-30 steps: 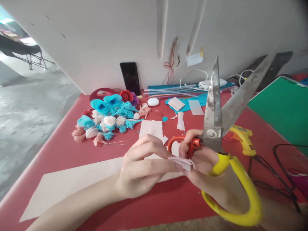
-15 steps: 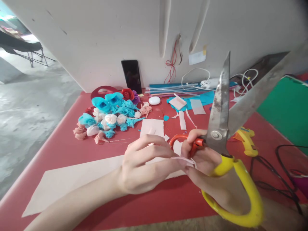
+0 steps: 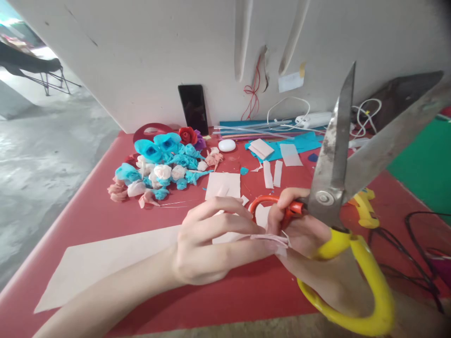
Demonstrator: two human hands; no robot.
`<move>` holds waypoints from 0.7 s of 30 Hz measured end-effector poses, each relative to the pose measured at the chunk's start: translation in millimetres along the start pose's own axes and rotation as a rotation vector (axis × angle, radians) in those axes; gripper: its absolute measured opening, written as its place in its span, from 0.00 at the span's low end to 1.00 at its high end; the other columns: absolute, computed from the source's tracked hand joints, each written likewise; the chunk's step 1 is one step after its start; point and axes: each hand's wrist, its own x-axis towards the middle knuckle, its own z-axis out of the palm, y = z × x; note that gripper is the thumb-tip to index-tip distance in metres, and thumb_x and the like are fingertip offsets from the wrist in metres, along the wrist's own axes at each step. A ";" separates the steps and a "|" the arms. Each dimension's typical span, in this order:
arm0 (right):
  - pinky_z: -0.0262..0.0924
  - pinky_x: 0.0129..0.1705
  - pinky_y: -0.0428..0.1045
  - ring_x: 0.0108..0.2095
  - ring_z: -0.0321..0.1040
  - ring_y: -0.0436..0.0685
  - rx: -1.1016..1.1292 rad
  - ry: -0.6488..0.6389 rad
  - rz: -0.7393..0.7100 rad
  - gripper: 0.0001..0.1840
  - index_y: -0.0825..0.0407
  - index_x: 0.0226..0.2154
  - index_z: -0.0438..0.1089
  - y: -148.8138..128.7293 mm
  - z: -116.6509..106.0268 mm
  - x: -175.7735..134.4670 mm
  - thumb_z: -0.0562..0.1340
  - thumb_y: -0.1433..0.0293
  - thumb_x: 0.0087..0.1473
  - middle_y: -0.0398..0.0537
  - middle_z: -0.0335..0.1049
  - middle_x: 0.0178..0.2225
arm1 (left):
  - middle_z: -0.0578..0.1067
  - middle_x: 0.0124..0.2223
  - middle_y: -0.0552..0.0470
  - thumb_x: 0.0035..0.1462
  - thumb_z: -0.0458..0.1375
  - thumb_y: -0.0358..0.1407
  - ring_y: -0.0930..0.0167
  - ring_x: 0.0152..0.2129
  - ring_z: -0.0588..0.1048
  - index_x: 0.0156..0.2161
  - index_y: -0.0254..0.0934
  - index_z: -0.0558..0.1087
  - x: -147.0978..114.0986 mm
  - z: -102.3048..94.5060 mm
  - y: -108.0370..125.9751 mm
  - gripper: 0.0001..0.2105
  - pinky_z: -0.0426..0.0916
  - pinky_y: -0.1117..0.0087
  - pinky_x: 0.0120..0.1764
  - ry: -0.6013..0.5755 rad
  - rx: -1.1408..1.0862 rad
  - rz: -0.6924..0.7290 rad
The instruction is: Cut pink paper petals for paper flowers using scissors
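My left hand (image 3: 211,246) reaches in from the left, pinching a small folded piece of pale pink paper (image 3: 272,238) between its thumb and fingers. At the paper's right end is my right hand (image 3: 310,274), whose thumb meets it too. Large scissors (image 3: 323,198) hang in my right hand, a finger hooked through the orange handle loop and the yellow loop lower down. Their worn metal blades stand apart and point up and to the right, away from the paper. Beneath my hands lies a long pale pink paper sheet (image 3: 116,258).
Blue, white and pink paper flowers (image 3: 162,173) are heaped at the left of the red table (image 3: 148,319). Behind my hands lie a square paper (image 3: 221,185) and cut strips (image 3: 268,174). A phone (image 3: 193,108) leans on the wall; a yellow glue gun (image 3: 366,211) is right.
The scissors and my right hand have shifted slightly right. More of the folded paper shows between my fingers. A thin curved scrap on the table now appears as a straighter, wider strip.
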 end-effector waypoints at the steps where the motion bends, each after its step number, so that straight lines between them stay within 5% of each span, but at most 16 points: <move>1: 0.57 0.28 0.46 0.25 0.58 0.49 -0.016 0.027 -0.004 0.18 0.43 0.35 0.57 -2.3 1.9 0.3 0.58 0.80 0.45 0.38 0.61 0.26 | 0.75 0.28 0.52 0.48 0.60 0.22 0.72 0.30 0.72 0.34 0.33 0.73 0.0 0.0 0.3 0.08 0.74 0.69 0.35 0.003 0.001 0.000; 9: 0.52 0.24 0.46 0.22 0.55 0.49 0.065 0.145 -0.029 0.18 0.43 0.34 0.60 4.5 11.5 -1.7 0.60 0.80 0.42 0.37 0.61 0.23 | 0.74 0.26 0.54 0.47 0.61 0.22 0.73 0.28 0.72 0.28 0.35 0.74 1.3 2.4 2.9 0.06 0.75 0.70 0.34 0.042 -0.023 0.007; 21: 0.54 0.27 0.45 0.25 0.54 0.48 0.025 0.074 0.005 0.20 0.43 0.35 0.59 1.4 6.0 -4.1 0.57 0.82 0.41 0.37 0.58 0.26 | 0.77 0.26 0.50 0.51 0.56 0.22 0.72 0.27 0.75 0.27 0.34 0.69 4.7 1.8 3.7 0.06 0.75 0.68 0.34 0.028 -0.047 -0.046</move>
